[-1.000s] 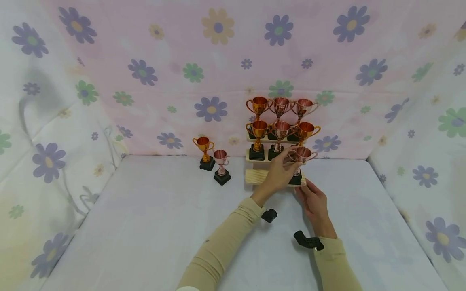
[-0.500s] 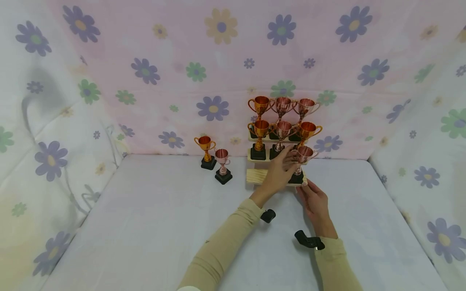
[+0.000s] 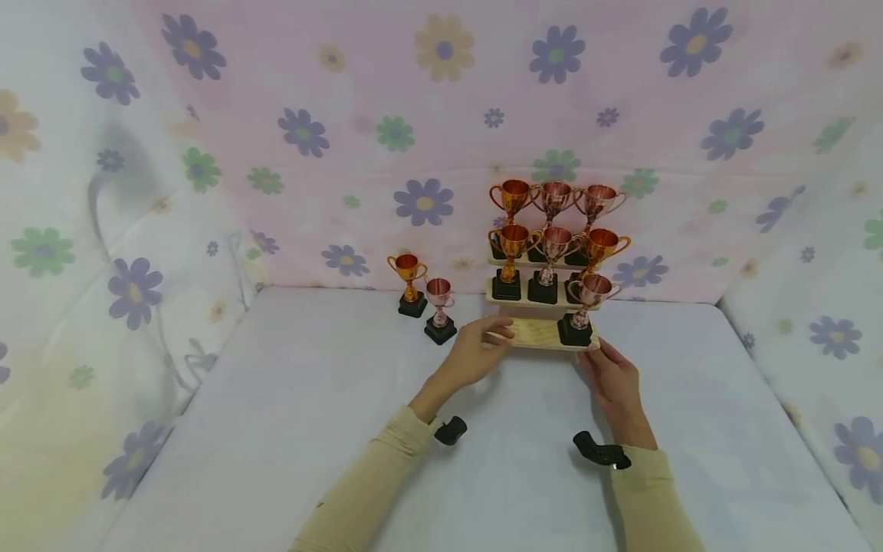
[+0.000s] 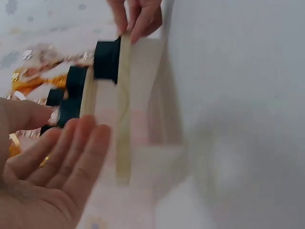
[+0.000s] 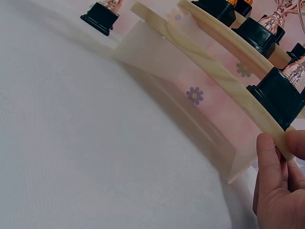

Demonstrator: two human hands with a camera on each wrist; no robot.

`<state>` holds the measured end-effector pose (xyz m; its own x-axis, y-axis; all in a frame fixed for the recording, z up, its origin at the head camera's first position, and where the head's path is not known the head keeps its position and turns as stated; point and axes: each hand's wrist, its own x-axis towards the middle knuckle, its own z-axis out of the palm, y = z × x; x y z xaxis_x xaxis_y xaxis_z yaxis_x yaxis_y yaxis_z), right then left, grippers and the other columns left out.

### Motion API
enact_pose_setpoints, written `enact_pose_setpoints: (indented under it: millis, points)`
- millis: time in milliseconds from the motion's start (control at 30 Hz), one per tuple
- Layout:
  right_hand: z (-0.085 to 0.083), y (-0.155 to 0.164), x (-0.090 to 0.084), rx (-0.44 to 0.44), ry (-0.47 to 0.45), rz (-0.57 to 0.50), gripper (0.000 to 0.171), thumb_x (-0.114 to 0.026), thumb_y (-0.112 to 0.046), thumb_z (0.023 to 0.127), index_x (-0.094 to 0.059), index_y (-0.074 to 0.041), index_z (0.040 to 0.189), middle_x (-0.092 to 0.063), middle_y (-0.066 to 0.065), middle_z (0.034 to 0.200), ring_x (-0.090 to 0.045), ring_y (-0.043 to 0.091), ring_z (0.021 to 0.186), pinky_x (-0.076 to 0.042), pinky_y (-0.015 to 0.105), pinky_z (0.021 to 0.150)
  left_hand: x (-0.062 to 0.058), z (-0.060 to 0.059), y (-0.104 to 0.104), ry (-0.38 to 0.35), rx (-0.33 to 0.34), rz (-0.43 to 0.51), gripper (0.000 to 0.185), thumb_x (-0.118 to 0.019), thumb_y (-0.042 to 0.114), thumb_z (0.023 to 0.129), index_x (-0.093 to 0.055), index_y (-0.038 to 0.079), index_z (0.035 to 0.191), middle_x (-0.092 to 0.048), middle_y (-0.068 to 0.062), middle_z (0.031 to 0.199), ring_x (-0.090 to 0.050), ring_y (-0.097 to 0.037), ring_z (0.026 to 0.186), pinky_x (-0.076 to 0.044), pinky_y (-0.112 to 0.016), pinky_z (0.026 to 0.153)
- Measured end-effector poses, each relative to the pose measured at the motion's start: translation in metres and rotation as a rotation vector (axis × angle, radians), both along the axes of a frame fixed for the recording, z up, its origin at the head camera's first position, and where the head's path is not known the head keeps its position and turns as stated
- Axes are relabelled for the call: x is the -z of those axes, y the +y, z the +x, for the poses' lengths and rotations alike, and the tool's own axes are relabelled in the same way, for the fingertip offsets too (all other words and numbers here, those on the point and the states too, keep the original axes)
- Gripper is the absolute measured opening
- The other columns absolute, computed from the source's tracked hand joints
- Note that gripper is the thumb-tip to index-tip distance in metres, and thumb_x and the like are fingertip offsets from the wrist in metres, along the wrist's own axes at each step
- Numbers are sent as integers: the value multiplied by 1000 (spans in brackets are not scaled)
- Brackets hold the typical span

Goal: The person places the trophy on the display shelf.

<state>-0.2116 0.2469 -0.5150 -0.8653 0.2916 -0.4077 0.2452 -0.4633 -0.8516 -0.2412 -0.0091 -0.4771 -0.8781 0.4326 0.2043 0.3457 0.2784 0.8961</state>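
A tiered display shelf with wooden boards (image 3: pixel 538 333) stands against the back wall. My right hand (image 3: pixel 616 383) pinches the right end of its lowest board (image 5: pixel 209 64) between thumb and fingers. On that end sits a rose-gold trophy (image 3: pixel 594 290) with a black base, upright. My left hand (image 3: pixel 476 354) holds nothing; its fingers are extended beside the left end of the lowest board, and the left wrist view has the palm and fingers (image 4: pixel 86 157) in front of the boards. Gold and rose-gold trophies, such as the gold trophy (image 3: pixel 513 241), fill the upper two tiers.
Left of the shelf, a gold trophy (image 3: pixel 407 268) and a rose-gold trophy (image 3: pixel 439 294) stand on the white tabletop (image 3: pixel 290 383). Flower-print cloth (image 3: pixel 345 153) encloses the back and sides. Black wrist devices (image 3: pixel 602 451) sit on both wrists.
My left hand has let go of the rose-gold trophy at the right of the lowest board and moved left to the board's other end. The right hand keeps its grip. The head view has shifted slightly.
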Motion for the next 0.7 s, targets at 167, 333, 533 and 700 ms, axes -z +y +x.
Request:
enact_pose_setpoints:
  millis: [167,333,533,700]
  points:
    - [-1,3,0,17,-43,-14,56,-50,-14,107,-31,-9,160,-35,10,162,-57,7,119,-52,16,97,-3,-1,-50,-16,-23,-212,22,-66,6,97,-70,-5,116,-73,-15,108,-70,-25,97,-59,-32,86]
    - [-1,6,-1,14,-49,-36,57,-51,-15,107,-30,-11,160,-34,9,162,-54,9,124,-51,17,99,-7,-4,-88,-56,-133,-315,27,-69,9,95,-68,-9,116,-72,-18,107,-69,-30,99,-60,-40,89]
    - [0,4,-4,21,-43,-52,57,-52,-14,106,-33,-10,159,-43,6,152,-60,4,112,-52,17,97,-7,-14,-108,-100,-287,-263,61,-70,20,96,-45,-11,142,-60,-29,130,-60,-41,119,-54,-50,101]
    - [1,1,-5,5,-28,-41,57,-52,-13,106,-33,-8,159,-47,3,144,-63,2,106,-53,18,97,-1,-24,-113,-44,-349,-71,75,-74,19,93,-34,-12,149,-50,-33,141,-52,-46,129,-48,-53,108]
